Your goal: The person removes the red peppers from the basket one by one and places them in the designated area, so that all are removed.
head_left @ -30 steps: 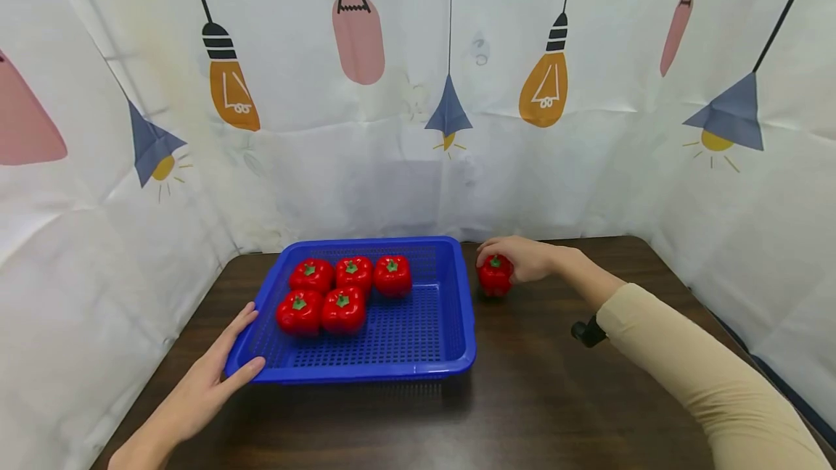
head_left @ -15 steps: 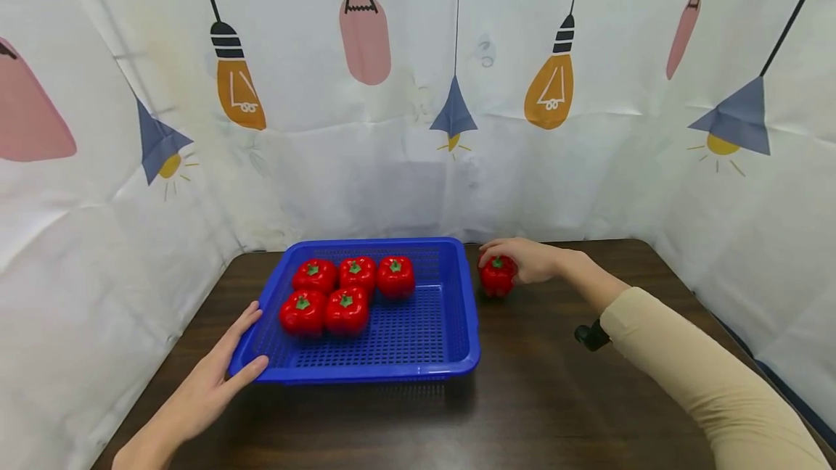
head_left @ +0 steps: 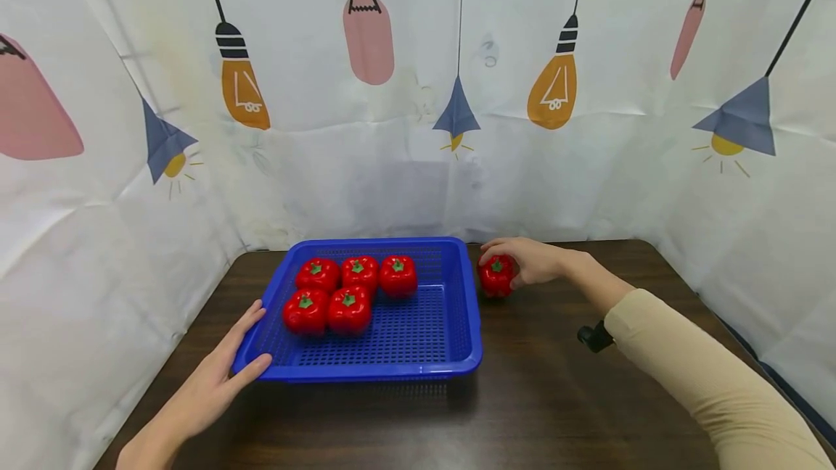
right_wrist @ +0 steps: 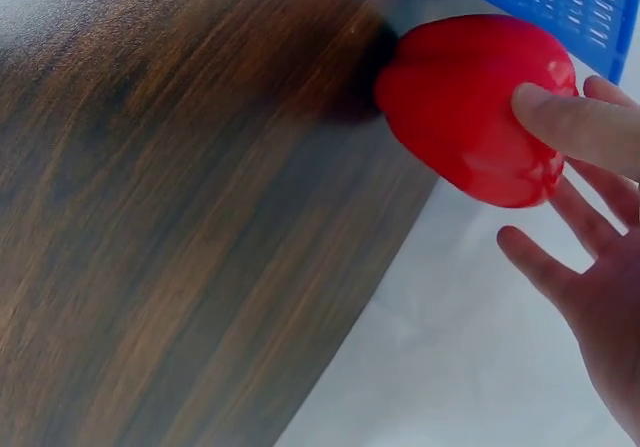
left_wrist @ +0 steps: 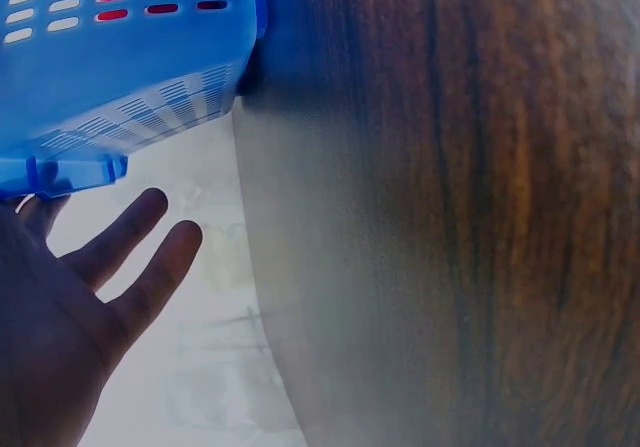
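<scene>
In the head view my right hand [head_left: 529, 260] grips a red bell pepper [head_left: 494, 279] with a green stem, just right of the blue basket [head_left: 424, 370]. The right wrist view shows the thumb pressed on the near side of the pepper [right_wrist: 470, 107], with some fingers reaching behind it and others spread. My left hand [head_left: 209, 386] rests at the basket's left edge, thumb along the front rim. Seen from the left wrist, its fingers [left_wrist: 130, 237] are straight and splayed below the basket rim. Several more red bell peppers [head_left: 349, 310] sit in the basket, grouped to the left.
The dark wooden table [head_left: 542, 397] lies under the basket and the pepper. A white curtain [head_left: 366, 187] printed with lamps and bulbs closes off the back and both sides. A small black device [head_left: 594, 337] is at the right wrist, by the sleeve [head_left: 705, 376].
The whole head view has shifted slightly, so everything appears a little further right. Both hands keep their places, the right at the pepper and the left at the basket.
</scene>
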### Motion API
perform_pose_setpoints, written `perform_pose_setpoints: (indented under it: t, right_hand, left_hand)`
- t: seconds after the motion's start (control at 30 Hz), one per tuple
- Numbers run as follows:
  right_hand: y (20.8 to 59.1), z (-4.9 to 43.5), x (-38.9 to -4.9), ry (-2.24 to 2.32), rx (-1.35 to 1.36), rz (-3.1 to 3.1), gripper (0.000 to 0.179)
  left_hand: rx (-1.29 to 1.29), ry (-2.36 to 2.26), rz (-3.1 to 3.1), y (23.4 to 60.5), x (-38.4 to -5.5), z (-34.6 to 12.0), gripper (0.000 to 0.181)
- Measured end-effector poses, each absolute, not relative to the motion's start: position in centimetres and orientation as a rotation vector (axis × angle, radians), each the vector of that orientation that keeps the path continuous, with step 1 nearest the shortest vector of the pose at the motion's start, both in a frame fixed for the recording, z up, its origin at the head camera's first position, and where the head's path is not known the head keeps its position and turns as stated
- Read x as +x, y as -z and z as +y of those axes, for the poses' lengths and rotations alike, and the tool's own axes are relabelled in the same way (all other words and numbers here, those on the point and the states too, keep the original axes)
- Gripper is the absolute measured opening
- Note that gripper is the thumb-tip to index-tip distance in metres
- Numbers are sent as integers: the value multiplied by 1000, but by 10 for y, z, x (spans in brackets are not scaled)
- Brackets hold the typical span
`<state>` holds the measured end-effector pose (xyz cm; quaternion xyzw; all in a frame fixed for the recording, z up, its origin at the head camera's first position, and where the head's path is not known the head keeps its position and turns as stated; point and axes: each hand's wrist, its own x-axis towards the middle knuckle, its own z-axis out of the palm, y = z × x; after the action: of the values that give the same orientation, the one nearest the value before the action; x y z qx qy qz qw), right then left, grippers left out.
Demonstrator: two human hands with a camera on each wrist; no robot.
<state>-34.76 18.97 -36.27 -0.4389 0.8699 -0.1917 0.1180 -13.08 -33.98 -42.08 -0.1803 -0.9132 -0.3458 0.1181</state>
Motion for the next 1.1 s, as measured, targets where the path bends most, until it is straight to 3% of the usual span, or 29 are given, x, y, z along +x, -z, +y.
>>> perform_pose_setpoints:
  t: [0.5, 0.73, 1.1]
  right_hand:
    - [328, 179, -354, 525, -1396, 2629, 52]
    - [304, 148, -352, 458, -1477, 2624, 46]
    - [293, 87, -345, 319, -1387, 2521, 49]
  left_hand:
    - [-518, 1007, -2676, 423, -133, -339, 72]
    - [-523, 1003, -2657, 424, -132, -339, 72]
    - [-531, 1024, -2667, 423, -133, -342, 72]
